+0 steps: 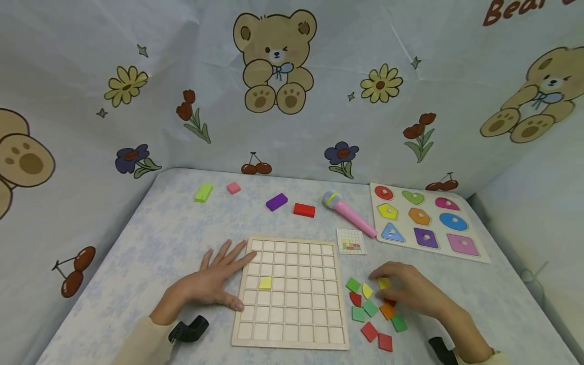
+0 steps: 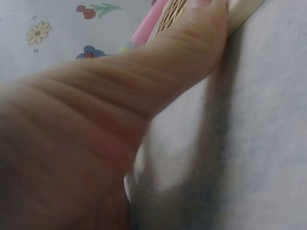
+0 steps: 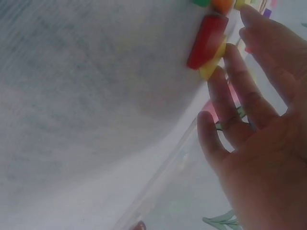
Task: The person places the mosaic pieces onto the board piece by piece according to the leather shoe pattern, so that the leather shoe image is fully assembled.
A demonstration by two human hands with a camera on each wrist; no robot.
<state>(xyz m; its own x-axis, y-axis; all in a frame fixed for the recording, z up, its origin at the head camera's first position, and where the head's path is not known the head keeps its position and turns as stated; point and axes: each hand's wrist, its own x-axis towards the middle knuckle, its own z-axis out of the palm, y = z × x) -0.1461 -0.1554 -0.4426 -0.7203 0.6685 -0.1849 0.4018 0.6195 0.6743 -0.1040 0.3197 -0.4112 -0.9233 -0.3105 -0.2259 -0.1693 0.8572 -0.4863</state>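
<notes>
Hands both down on the desk (image 1: 150, 238): left hand (image 1: 214, 281) spread flat against the grid board (image 1: 292, 291), right hand (image 1: 410, 291) curled over the loose tiles.

Steadied the board's left edge with straight left fingers, thumb along its rim. Reached with the right into the tile pile (image 1: 371, 312) just right of the board, fingertips on a yellow tile (image 1: 384, 283); firm pinch or mere touch not clear. Lay nearer the right hand, board to its left. Showed one yellow piece (image 1: 265, 283) already seated in a left cell. Left shape puzzle (image 1: 426, 220), pink microphone (image 1: 349, 210), pattern card (image 1: 351, 241) beyond.
</notes>
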